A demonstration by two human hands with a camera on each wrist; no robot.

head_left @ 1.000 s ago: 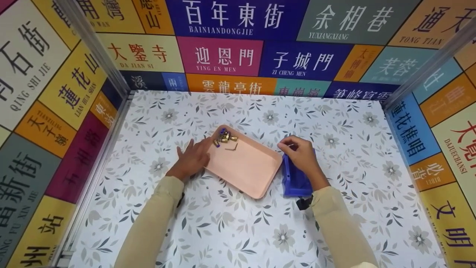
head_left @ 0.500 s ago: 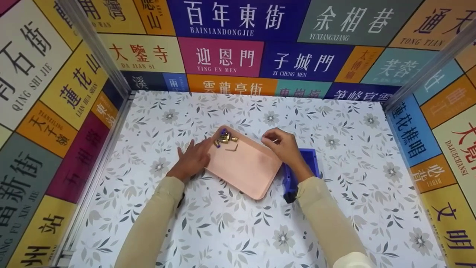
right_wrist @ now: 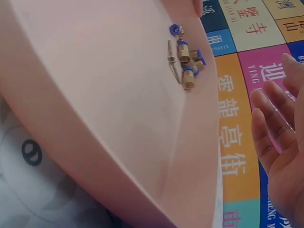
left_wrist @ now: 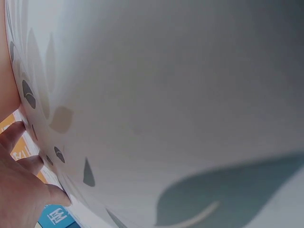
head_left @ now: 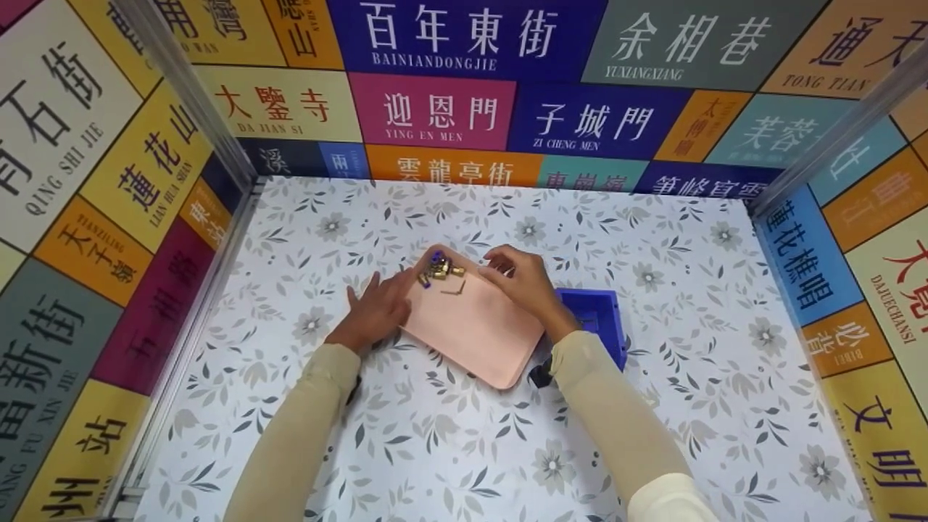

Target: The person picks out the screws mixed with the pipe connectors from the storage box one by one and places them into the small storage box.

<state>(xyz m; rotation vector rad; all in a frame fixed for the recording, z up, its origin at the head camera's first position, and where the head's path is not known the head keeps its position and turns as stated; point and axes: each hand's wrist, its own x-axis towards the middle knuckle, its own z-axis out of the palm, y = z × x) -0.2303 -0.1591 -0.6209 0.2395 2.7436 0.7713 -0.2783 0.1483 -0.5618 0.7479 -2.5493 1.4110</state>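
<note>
A pale pink tray (head_left: 471,333) lies at an angle on the table. In its far left corner sit several brass fittings with blue rings (head_left: 438,267), clearer as a small brass cluster (right_wrist: 189,66) in the right wrist view. Beside them is a thin bent spring (right_wrist: 172,61) with a coiled middle. My left hand (head_left: 373,312) rests against the tray's left edge, fingers stretched out. Over the tray's far right side hovers my right hand (head_left: 522,281). Its fingers (right_wrist: 266,137) are loosely bent, and nothing shows between them in the right wrist view.
A blue plastic bin (head_left: 618,330) stands right of the tray, partly hidden by the right forearm; small dark things seem to lie inside. Flower-patterned paper covers the table (head_left: 435,449). Panels with printed signs (head_left: 438,112) enclose the back and both sides.
My right hand has moved left from above the blue bin to over the tray, uncovering more of the bin. The left hand and the fittings have stayed put.
</note>
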